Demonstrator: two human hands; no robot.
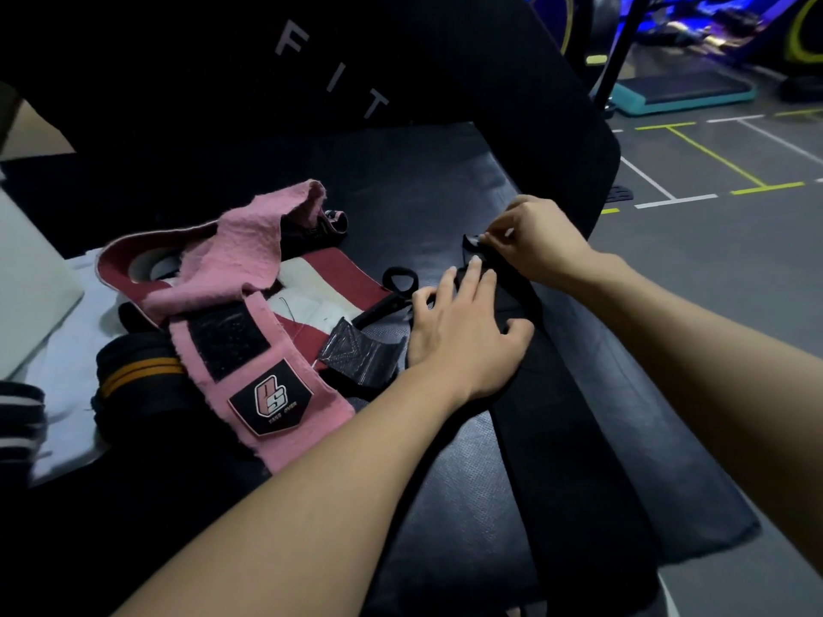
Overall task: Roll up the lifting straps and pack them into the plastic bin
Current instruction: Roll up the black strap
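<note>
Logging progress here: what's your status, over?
Left hand flat on black strap. Right hand pinching its far end, roll barely begun. Pink strap heaped left, clear of it.

A long black lifting strap (574, 460) lies flat and unrolled along the dark padded bench (445, 180).

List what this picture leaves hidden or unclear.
Head view:
- Far end of the black strap: covered by the right hand, so any roll is unseen.
- Strap under the left hand: covered.
- White container: cut by the left edge.
- Patch lettering on the pink wrap: too small.
</note>
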